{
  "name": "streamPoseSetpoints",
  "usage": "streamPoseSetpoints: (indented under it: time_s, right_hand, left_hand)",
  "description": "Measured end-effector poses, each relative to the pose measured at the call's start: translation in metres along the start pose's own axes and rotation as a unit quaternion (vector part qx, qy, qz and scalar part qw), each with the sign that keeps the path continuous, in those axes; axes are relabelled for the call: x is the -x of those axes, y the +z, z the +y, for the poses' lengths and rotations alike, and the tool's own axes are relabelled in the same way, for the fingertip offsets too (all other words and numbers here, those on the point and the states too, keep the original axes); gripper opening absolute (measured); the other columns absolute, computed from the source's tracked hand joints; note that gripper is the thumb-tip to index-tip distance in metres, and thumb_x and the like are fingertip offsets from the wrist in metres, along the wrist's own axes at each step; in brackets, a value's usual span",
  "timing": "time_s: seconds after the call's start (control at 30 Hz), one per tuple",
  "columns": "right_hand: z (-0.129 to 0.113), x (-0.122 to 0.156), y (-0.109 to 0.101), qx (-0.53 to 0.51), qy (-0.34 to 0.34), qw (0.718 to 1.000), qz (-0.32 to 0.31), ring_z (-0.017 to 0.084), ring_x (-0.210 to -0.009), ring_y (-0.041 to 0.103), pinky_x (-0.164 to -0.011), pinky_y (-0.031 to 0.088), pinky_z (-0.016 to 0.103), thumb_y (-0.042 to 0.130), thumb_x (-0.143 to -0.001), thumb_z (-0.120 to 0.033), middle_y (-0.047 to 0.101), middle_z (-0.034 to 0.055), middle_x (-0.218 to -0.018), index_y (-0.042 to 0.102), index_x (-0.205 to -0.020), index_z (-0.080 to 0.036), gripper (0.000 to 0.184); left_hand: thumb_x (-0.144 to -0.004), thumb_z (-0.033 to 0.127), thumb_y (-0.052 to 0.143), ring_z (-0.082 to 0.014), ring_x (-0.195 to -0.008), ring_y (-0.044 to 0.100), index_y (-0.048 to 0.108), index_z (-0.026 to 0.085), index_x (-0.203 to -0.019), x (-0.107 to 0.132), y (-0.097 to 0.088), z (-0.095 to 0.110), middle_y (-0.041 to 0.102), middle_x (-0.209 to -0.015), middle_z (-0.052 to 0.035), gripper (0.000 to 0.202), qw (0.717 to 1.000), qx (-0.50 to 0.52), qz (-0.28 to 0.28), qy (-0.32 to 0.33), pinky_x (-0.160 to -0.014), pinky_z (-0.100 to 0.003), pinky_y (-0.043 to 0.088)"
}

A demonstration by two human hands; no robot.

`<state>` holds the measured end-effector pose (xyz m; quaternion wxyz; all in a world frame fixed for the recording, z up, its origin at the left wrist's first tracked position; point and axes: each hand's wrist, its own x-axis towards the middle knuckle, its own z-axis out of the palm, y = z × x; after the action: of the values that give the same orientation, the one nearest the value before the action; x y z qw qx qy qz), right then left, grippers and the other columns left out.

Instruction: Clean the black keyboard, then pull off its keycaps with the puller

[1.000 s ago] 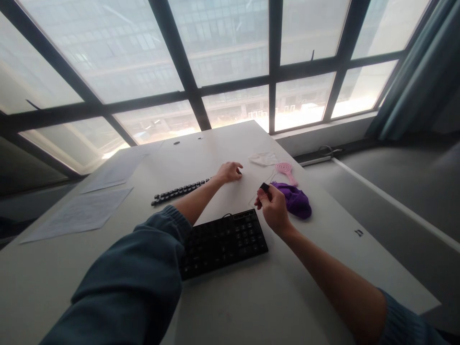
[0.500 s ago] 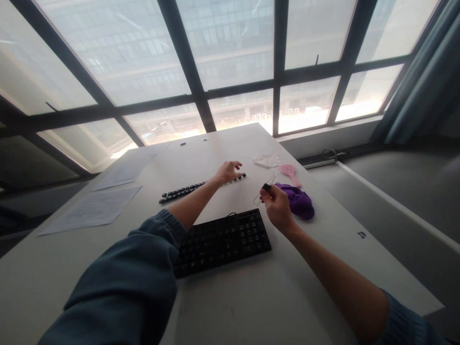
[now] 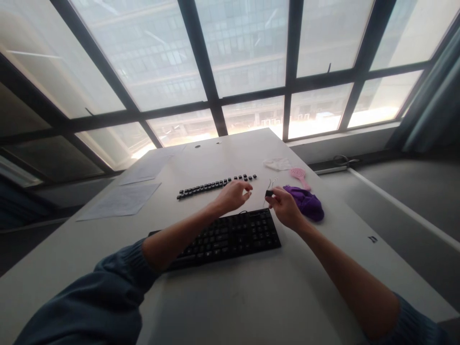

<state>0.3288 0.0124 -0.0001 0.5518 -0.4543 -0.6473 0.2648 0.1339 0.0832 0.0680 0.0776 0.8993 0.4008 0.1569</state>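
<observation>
A black keyboard [image 3: 230, 237] lies on the white table [image 3: 273, 297] in front of me. Behind it runs a row of loose black keycaps [image 3: 215, 184]. My right hand [image 3: 285, 207] hovers over the keyboard's right end, its fingers pinched on a small black keycap puller [image 3: 269, 193] with thin wire loops. My left hand [image 3: 235, 195] hangs above the keyboard's far edge, close to my right hand, with its fingers curled and thumb and forefinger nearly touching; nothing shows in it.
A purple cloth [image 3: 307, 202], a pink brush [image 3: 300, 176] and a white crumpled thing [image 3: 276, 164] lie at the right back of the table. Paper sheets [image 3: 120, 200] lie at the left. Large windows stand behind the table; its right edge drops off near a curtain.
My left hand has drawn back from the right end of the keycap row toward my right hand. My right hand keeps hold of the puller. The view has tilted and shifted.
</observation>
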Motion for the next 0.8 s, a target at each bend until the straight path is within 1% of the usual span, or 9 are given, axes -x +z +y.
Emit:
streamPoseSetpoints:
  time_s: [0.07,0.17,0.23,0.3,0.37,0.47,0.6,0.67,0.8]
  right_hand:
    - [0.0,0.001,0.0,0.007,-0.013,0.999,-0.046,0.013,-0.065,0.054,-0.06,0.046,0.027,0.058,-0.09,-0.029,0.055,0.0022,-0.086,0.06,-0.078,-0.019,0.016]
    - [0.002,0.004,0.002,0.017,-0.025,0.996,-0.082,0.012,-0.065,0.051,-0.061,0.045,0.026,0.058,-0.09,-0.028,0.055,0.0025,-0.089,0.06,-0.078,-0.019,0.015]
    - [0.003,0.005,0.004,0.018,-0.031,0.995,-0.092,0.012,-0.065,0.05,-0.061,0.044,0.026,0.058,-0.09,-0.027,0.054,0.0023,-0.089,0.059,-0.076,-0.019,0.016]
    - [0.004,0.006,0.005,0.016,-0.031,0.995,-0.098,0.012,-0.065,0.049,-0.062,0.043,0.026,0.058,-0.09,-0.026,0.054,0.0022,-0.09,0.058,-0.075,-0.019,0.017]
    - [0.005,0.006,0.005,0.014,-0.024,0.994,-0.109,0.012,-0.065,0.049,-0.062,0.043,0.026,0.058,-0.089,-0.026,0.054,0.0021,-0.091,0.058,-0.075,-0.019,0.016]
    - [0.004,0.007,0.005,0.026,-0.022,0.991,-0.132,0.013,-0.069,0.051,-0.065,0.043,0.027,0.058,-0.088,-0.027,0.055,0.0023,-0.091,0.059,-0.073,-0.019,0.017]
    - [-0.002,0.01,0.004,0.059,-0.028,0.989,-0.133,0.013,-0.069,0.05,-0.066,0.041,0.027,0.058,-0.088,-0.026,0.055,0.0009,-0.086,0.056,-0.071,-0.019,0.019]
    - [-0.004,0.012,0.005,0.075,-0.034,0.989,-0.119,0.013,-0.066,0.048,-0.064,0.038,0.027,0.057,-0.088,-0.024,0.053,-0.0007,-0.08,0.053,-0.07,-0.019,0.019]
    - [-0.002,0.017,0.007,0.087,-0.038,0.99,-0.099,0.015,-0.065,0.047,-0.061,0.034,0.027,0.055,-0.088,-0.024,0.051,-0.0022,-0.069,0.052,-0.07,-0.02,0.019]
  left_hand:
    - [-0.088,0.025,0.055,-0.0207,-0.091,0.066,0.073,0.019,-0.103,0.027,0.004,0.017,0.074,-0.1,-0.0061,0.024,1.0,0.015,-0.015,0.007,-0.088,-0.032,0.051]
    - [-0.091,0.022,0.051,-0.0202,-0.088,0.065,0.072,0.02,-0.099,0.059,0.017,0.035,0.072,-0.092,-0.0066,0.023,0.999,0.036,-0.009,0.002,-0.084,-0.031,0.051]
    - [-0.092,0.02,0.049,-0.0194,-0.087,0.064,0.071,0.019,-0.098,0.072,0.028,0.041,0.07,-0.092,-0.0071,0.023,0.998,0.058,0.013,-0.006,-0.083,-0.031,0.05]
    - [-0.091,0.018,0.049,-0.0199,-0.089,0.063,0.069,0.019,-0.099,0.081,0.039,0.042,0.067,-0.096,-0.0082,0.022,0.996,0.077,0.041,-0.02,-0.085,-0.032,0.05]
    - [-0.089,0.016,0.05,-0.0214,-0.095,0.061,0.068,0.02,-0.1,0.086,0.048,0.041,0.066,-0.1,-0.0092,0.021,0.994,0.086,0.062,-0.03,-0.089,-0.035,0.05]
    - [-0.089,0.015,0.049,-0.023,-0.099,0.059,0.066,0.021,-0.1,0.091,0.056,0.038,0.064,-0.101,-0.0092,0.021,0.994,0.08,0.074,-0.021,-0.093,-0.037,0.049]
    - [-0.09,0.014,0.048,-0.0231,-0.1,0.057,0.065,0.022,-0.102,0.093,0.057,0.038,0.062,-0.102,-0.0088,0.023,0.994,0.071,0.076,-0.012,-0.093,-0.038,0.048]
    - [-0.09,0.016,0.05,-0.0234,-0.1,0.057,0.065,0.022,-0.104,0.09,0.055,0.039,0.062,-0.102,-0.0089,0.021,0.995,0.074,0.07,-0.016,-0.093,-0.038,0.048]
    - [-0.086,0.027,0.062,-0.0241,-0.097,0.058,0.066,0.02,-0.105,0.074,0.055,0.039,0.062,-0.1,-0.0084,0.02,0.994,0.096,0.054,-0.025,-0.088,-0.037,0.049]
